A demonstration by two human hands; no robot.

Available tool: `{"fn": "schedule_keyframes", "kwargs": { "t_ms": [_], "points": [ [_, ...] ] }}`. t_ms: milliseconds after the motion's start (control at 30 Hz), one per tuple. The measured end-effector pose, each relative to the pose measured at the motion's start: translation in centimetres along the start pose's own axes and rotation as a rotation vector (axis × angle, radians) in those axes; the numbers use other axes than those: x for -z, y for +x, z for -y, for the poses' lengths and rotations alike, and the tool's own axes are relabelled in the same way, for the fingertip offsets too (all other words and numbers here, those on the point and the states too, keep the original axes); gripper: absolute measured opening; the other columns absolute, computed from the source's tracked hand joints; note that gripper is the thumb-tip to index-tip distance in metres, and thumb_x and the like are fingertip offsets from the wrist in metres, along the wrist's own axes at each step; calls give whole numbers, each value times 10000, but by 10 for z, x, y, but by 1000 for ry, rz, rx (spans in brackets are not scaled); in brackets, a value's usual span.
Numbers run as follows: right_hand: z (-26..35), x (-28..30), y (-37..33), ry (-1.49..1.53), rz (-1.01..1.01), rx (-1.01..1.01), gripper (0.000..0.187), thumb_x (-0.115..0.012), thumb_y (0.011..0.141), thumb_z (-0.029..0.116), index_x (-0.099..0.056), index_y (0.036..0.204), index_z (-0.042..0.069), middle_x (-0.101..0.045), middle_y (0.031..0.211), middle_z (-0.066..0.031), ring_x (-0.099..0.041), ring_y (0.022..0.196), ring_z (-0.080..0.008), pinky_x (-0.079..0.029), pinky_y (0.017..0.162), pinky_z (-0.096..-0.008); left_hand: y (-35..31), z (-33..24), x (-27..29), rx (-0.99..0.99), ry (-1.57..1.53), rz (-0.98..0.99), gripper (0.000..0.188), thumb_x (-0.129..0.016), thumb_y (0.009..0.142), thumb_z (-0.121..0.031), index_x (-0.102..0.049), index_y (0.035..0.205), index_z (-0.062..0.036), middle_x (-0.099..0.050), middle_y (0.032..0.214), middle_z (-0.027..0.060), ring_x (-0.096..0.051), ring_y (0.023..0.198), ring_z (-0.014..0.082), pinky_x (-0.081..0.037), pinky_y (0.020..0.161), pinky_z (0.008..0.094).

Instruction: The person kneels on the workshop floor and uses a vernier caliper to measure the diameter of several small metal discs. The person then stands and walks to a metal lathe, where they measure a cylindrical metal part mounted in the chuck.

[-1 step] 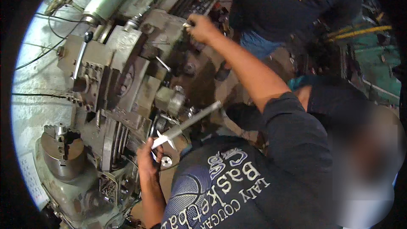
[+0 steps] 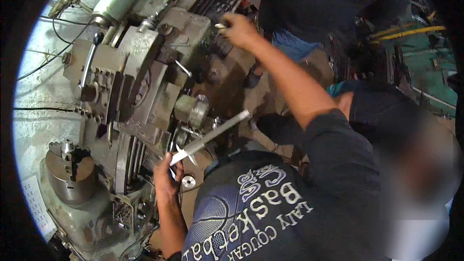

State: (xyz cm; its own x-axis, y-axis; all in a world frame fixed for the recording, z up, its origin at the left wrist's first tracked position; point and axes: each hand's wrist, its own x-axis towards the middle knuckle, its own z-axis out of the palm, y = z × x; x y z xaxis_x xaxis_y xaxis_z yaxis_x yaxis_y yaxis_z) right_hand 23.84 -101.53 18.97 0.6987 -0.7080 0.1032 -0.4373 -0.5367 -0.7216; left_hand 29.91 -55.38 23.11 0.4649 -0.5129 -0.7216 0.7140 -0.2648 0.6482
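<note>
My left hand is closed around the jaw end of a silver vernier caliper, whose beam slants up to the right. A small round metal disc shows just beside that hand. My right arm stretches far forward, and my right hand is closed at the far right edge of a grey metal lathe carriage. A small pale tip sticks out of those fingers; what they hold is hidden. Between the two hands stand a tool post with a round knob and a short bright lever.
A jawed chuck stands at the lower left. A long lever with a black knob rises near the wall, where cables hang. One person in dark clothing is ahead; another in a dark cap is close on the right.
My right hand has shifted slightly to the right, a little away from the carriage. My left hand still grips the caliper, and the whole view has moved slightly.
</note>
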Motion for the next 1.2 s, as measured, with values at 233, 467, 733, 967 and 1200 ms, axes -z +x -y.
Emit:
{"fn": "schedule_keyframes", "kwargs": {
  "t_ms": [233,467,733,967,1200],
  "points": [
    [-123,90,-200,-131,343,-529,405,-554,844,54,-627,1239,3,-702,992,-158,-650,830,-253,-520,747,-399,7,-27,31,-161,-11,63,306,-558,973,-342,-605,961,-39,-522,595,5,-394,431,96,-288,392,238],
    [-99,-161,-371,-197,1120,-476,414,-605,838,316,-663,1190,106,-631,1238,-201,-640,1098,-309,-517,889,-430,25,-65,0,-86,-117,140,297,-614,954,-280,-592,1042,3,-613,679,57,-501,477,101,-318,375,192],
    [-23,-193,-346,-329,1228,-346,355,-576,841,194,-677,1155,63,-639,1244,-148,-625,1109,-345,-530,861,-457,15,-68,-58,-105,13,133,289,-606,960,-271,-609,1033,9,-608,666,62,-482,459,107,-333,393,217],
    [-133,-130,-351,-595,832,23,201,-617,773,157,-757,905,99,-722,965,-108,-680,849,-303,-552,737,-419,-6,-63,-37,-87,1,58,265,-598,955,-334,-598,937,-69,-585,624,17,-444,419,100,-330,369,228],
    [-174,47,-291,643,-131,-1022,164,-559,864,-16,-632,1008,13,-626,749,-85,-606,557,-195,-502,470,-329,6,-50,-54,-66,57,177,297,-598,953,-328,-612,924,-33,-592,634,37,-529,477,116,-368,393,226]
  ]
}}
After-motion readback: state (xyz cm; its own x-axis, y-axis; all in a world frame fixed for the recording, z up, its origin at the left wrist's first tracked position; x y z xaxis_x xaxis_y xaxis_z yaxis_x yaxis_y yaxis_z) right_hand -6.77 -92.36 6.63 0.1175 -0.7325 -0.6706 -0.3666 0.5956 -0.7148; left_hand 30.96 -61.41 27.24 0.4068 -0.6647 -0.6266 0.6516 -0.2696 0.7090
